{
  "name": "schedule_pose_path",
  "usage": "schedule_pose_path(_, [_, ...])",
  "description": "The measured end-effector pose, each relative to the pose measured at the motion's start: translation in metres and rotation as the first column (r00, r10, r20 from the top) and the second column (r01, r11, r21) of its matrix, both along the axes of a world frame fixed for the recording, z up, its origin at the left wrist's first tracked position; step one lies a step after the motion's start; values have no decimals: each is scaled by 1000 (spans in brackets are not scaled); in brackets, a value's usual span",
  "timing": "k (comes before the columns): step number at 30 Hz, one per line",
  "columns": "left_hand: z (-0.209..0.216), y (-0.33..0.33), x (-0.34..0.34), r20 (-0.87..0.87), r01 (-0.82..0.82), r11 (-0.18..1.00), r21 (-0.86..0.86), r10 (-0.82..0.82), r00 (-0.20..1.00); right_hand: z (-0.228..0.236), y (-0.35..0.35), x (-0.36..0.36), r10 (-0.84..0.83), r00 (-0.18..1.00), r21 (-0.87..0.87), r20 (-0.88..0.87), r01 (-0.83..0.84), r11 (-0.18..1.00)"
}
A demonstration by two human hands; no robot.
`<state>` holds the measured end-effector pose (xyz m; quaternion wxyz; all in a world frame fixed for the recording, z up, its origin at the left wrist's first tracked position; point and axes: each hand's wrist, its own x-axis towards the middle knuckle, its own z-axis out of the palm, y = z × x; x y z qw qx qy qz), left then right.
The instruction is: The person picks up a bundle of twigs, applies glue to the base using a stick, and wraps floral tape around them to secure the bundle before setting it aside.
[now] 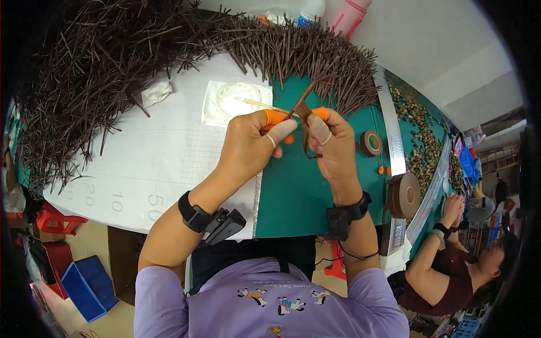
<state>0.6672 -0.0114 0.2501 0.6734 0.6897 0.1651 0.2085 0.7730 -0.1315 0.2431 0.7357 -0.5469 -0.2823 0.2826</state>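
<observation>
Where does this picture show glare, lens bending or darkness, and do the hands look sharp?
Head view: the white dish looks nearly washed out; the metal strip catches glare; the white sheet's near edge bows; the corners fall to black; the left hand and right hand look fairly sharp.

Light-purple short-sleeved shirt, front printed with small cartoon animals and lettering. Dark trousers. Left wrist wears black strap with boxy black device; right wrist wears black strap, similar device, thin black cable. Left hand and right hand wear orange finger covers, pale thumb covers.
</observation>
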Motion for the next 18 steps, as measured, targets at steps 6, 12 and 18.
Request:
schedule_pose_path(6, [2, -2, -1, 37, 170, 972, -164, -167, 985, 4, 1, -2, -30, 998, -20, 60, 31, 999])
schedule_pose_path(12, [9, -1, -5, 82, 326, 921, -213, -315, 945, 4, -1, -2, -28, 998, 4, 60, 28, 1000])
schedule_pose_path(18, [-9, 5, -4, 277, 557, 662, -502, -487, 828, 9, -1, -9, 22, 994, 6, 103, -23, 1000])
